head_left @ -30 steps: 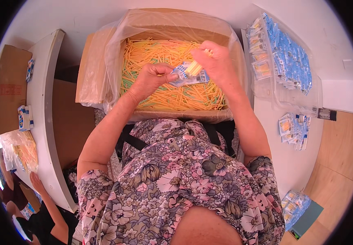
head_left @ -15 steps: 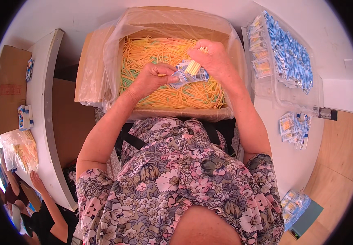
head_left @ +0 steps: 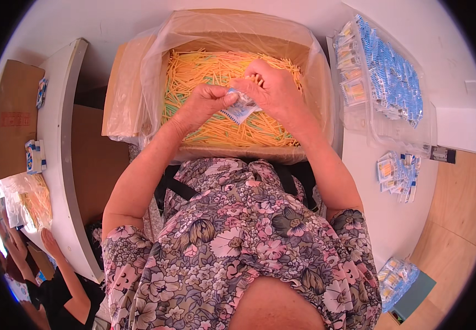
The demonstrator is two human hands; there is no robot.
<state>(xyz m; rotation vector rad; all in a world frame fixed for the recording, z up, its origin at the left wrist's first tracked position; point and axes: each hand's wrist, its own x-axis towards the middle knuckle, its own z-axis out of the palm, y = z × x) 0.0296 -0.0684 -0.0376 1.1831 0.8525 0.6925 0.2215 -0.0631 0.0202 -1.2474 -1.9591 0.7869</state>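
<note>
Both hands meet in a pinching grip over the middle of the cardboard box [head_left: 238,151]: the left hand [head_left: 202,104] has its fingertips clamped on one end of a small blue-and-white packet [head_left: 239,108], and the right hand [head_left: 273,91] closes on the other end, with a few yellow sticks [head_left: 257,78] seemingly tucked under its fingers. Packet sits between the two hands, just above the loose heap of yellow sticks [head_left: 205,71] filling the plastic-lined box. Its long axis runs roughly left-right, tilted slightly, mouth apparently toward the right hand; exact opening not resolvable. Judged step: loading sticks into the packet. Next move likely calls for holding the mouth steady and sliding the sticks in lengthwise. Filled packets lie in a clear tray [head_left: 392,82] on the tabletop [head_left: 381,220] to the right.
</note>
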